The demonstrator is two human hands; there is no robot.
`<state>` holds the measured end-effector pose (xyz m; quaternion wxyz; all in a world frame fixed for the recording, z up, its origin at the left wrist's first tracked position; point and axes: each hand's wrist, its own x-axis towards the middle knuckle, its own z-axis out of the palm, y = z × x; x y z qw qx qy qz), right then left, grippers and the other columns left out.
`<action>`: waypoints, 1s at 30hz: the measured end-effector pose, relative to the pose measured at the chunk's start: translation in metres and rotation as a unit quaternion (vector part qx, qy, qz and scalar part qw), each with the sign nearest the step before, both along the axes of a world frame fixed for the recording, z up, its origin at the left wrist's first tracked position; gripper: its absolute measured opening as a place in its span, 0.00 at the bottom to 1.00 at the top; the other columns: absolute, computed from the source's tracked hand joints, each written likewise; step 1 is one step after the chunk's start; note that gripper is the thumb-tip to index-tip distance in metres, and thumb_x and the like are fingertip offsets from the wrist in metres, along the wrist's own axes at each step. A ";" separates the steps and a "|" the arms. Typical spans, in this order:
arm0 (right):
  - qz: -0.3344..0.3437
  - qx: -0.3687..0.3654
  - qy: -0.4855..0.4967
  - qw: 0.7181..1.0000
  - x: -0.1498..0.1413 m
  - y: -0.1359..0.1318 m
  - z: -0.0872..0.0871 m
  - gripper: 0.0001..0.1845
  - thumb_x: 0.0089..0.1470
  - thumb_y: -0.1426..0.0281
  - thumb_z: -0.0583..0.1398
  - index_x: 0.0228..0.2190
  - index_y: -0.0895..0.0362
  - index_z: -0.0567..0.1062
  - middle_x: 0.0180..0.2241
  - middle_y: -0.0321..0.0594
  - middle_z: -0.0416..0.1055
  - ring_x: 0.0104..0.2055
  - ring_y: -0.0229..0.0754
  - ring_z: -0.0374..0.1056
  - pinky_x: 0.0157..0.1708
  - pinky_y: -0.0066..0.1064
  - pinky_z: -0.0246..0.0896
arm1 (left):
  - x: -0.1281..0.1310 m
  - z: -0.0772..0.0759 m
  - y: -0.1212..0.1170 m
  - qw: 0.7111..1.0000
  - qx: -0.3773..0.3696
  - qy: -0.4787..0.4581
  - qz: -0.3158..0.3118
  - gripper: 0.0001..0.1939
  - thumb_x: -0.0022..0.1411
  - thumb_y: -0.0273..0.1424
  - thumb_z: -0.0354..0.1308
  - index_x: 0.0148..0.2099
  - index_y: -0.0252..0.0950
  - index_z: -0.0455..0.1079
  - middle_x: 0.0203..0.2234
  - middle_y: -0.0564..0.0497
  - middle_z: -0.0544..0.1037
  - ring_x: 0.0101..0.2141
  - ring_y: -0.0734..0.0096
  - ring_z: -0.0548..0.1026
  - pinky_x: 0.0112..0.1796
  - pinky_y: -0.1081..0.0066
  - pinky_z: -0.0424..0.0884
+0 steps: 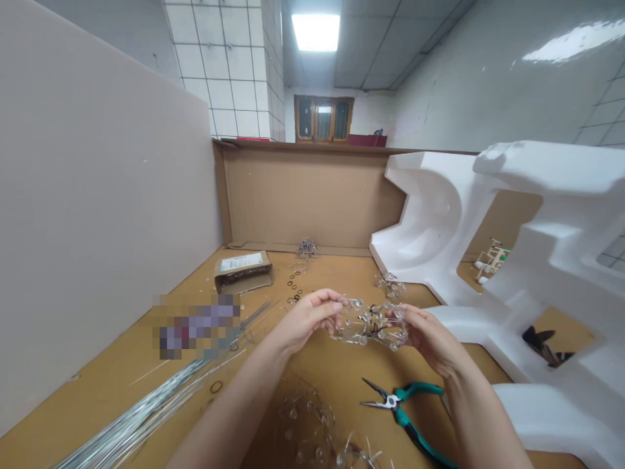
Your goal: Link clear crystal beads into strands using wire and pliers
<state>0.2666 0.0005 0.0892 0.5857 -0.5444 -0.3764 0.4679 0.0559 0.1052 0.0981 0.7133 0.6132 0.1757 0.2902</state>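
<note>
My left hand (306,319) and my right hand (426,333) hold between them a small cluster of clear crystal beads on wire (370,324), raised a little above the brown cardboard work surface (336,273). Both hands have their fingers pinched closed on opposite ends of the cluster. Green-handled pliers (404,409) lie on the surface just below my right hand. More clear bead strands (312,423) are heaped near the front, under my left forearm.
A bundle of thin metal wires (146,410) lies at the front left. A small cardboard box (243,270), loose rings (293,283) and bead piles (306,247) sit further back. White foam packaging (537,260) fills the right. A white panel (97,228) walls the left.
</note>
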 end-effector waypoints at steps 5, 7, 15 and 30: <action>0.007 0.005 0.021 1.000 0.003 0.002 -0.003 0.12 0.40 0.62 0.63 0.27 0.56 0.76 0.31 0.40 0.70 0.33 0.40 0.64 0.23 0.26 0.60 | -0.002 0.007 -0.010 0.998 0.061 0.021 -0.008 0.15 0.54 0.38 0.58 0.40 0.33 0.66 0.25 0.52 0.71 0.25 0.77 0.69 0.26 0.75 0.65; 0.008 0.006 0.024 1.000 0.003 0.002 -0.003 0.12 0.40 0.62 0.62 0.27 0.56 0.76 0.31 0.40 0.71 0.33 0.40 0.65 0.25 0.27 0.61 | -0.004 0.009 -0.012 0.997 0.074 0.028 -0.015 0.17 0.53 0.38 0.59 0.42 0.33 0.65 0.27 0.51 0.71 0.27 0.76 0.69 0.29 0.74 0.65; -0.045 0.002 -0.009 0.999 0.002 0.000 0.001 0.14 0.40 0.59 0.62 0.28 0.56 0.74 0.28 0.40 0.70 0.32 0.41 0.64 0.24 0.27 0.60 | -0.007 0.006 -0.005 0.990 0.091 0.094 -0.055 0.33 0.44 0.36 0.66 0.50 0.36 0.57 0.31 0.53 0.69 0.33 0.73 0.68 0.40 0.67 0.61; -0.106 0.016 -0.112 0.988 -0.009 -0.009 0.015 0.15 0.37 0.57 0.63 0.22 0.56 0.71 0.22 0.34 0.64 0.24 0.36 0.59 0.25 0.28 0.58 | -0.002 -0.002 -0.001 0.988 0.136 0.045 -0.057 0.24 0.53 0.32 0.59 0.51 0.38 0.57 0.35 0.50 0.68 0.34 0.73 0.69 0.38 0.68 0.64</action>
